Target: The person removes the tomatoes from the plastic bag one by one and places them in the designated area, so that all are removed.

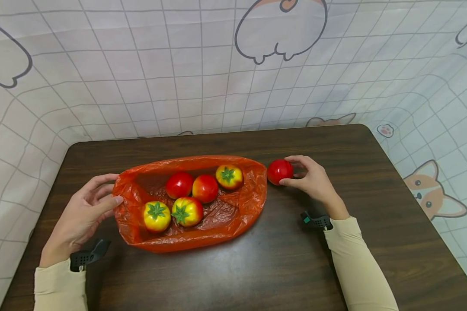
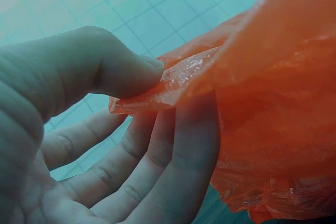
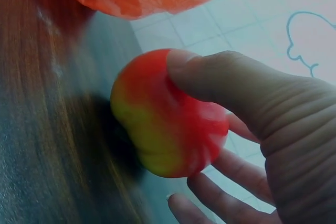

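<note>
Pinching the left edge of the one orange-red bag (image 1: 159, 245), your left hand (image 1: 83, 211) has its thumb on one side of the thin plastic and fingers on the other. There is one black band (image 1: 87, 255) on this wrist, just above a pale sleeve (image 1: 60, 283). The bag sits on the brown table (image 1: 241, 280) with its mouth spread wide. You can count five round fruits in it. Going left to right, they are a yellow one with a green leaf star (image 1: 157, 219), a shiny red one (image 1: 178, 185), a yellow and red one with a leaf star (image 1: 192, 209), a red one with some yellow (image 1: 205, 188), and a yellow and red one with a leaf star at the back right (image 1: 233, 172). Just past the bag's right edge is the sixth fruit (image 1: 277, 169), red with a yellow patch in the right wrist view. Your right hand (image 1: 313, 183) holds it between thumb and fingers. I cannot tell if it touches the table. A second black band (image 1: 317, 220) and a second pale sleeve (image 1: 359, 263) come last.
</note>
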`<action>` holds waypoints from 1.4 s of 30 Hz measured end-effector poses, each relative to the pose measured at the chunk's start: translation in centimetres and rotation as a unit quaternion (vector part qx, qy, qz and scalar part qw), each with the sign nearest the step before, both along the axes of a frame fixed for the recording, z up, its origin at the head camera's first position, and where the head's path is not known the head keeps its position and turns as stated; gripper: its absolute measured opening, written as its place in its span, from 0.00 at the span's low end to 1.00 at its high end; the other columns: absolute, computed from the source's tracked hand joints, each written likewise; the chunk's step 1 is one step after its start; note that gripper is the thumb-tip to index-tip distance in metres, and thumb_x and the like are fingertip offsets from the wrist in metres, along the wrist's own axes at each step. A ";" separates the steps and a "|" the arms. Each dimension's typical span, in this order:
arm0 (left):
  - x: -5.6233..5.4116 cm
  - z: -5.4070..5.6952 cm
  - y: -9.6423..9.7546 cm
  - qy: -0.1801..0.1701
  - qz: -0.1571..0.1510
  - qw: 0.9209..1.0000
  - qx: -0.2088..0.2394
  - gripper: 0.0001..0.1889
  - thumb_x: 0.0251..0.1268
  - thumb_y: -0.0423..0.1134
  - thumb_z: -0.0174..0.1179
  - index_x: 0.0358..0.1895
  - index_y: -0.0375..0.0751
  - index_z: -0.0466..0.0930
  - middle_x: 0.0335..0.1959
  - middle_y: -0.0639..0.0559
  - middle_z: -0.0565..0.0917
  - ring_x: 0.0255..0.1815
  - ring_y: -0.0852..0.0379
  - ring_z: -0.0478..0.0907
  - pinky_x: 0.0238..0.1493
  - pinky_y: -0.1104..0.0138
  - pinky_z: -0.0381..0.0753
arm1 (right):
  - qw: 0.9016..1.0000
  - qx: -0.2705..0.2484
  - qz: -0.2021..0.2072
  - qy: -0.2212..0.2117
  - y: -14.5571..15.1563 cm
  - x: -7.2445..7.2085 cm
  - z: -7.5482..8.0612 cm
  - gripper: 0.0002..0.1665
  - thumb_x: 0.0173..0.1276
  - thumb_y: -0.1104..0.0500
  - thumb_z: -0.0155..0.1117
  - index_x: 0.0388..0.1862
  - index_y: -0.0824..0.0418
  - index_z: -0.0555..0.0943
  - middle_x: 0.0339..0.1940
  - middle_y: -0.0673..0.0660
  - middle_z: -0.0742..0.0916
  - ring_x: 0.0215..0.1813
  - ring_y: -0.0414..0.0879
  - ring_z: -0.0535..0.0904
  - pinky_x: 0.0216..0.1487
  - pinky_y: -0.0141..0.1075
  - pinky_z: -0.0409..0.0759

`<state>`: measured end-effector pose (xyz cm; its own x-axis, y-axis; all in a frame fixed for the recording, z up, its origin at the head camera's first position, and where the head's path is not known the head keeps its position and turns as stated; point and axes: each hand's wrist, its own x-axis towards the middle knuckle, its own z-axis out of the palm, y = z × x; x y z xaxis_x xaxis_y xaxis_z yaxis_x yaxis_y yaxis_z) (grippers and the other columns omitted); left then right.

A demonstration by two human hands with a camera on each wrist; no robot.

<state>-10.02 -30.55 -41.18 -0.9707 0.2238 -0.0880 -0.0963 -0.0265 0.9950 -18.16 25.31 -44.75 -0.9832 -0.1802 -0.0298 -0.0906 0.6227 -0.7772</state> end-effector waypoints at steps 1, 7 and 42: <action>0.1 0.0 -0.1 0.000 0.000 1.000 0.000 0.28 0.74 0.24 0.57 0.71 0.49 0.66 0.56 0.59 0.85 0.48 0.64 0.89 0.46 0.69 0.90 | 1.000 0.000 0.001 -0.001 0.0 0.0 0.1 0.39 0.60 0.53 0.81 0.69 0.56 0.75 0.69 0.61 0.79 0.65 0.58 0.80 0.63 0.56 0.84; 0.2 -0.1 -0.4 -0.007 0.005 1.000 0.007 0.28 0.74 0.24 0.57 0.72 0.49 0.66 0.56 0.59 0.85 0.48 0.64 0.89 0.46 0.69 0.90 | 1.000 0.002 0.001 0.018 0.1 0.0 0.9 0.40 0.61 0.53 0.80 0.70 0.59 0.75 0.70 0.62 0.80 0.66 0.59 0.81 0.67 0.58 0.81; -0.1 0.4 0.3 -0.011 0.016 0.999 -0.041 0.27 0.73 0.33 0.63 0.71 0.48 0.66 0.55 0.58 0.84 0.50 0.63 0.87 0.48 0.68 0.90 | 0.978 0.003 0.155 0.140 -12.2 1.3 6.1 0.32 0.57 0.56 0.83 0.60 0.57 0.83 0.55 0.56 0.87 0.55 0.51 0.86 0.59 0.49 0.87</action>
<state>-10.08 -30.30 -40.75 -0.9746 0.1844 -0.1270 -0.1193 0.0522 0.9915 -16.84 13.16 -38.70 -0.8507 -0.4720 0.2312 -0.4851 0.5359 -0.6910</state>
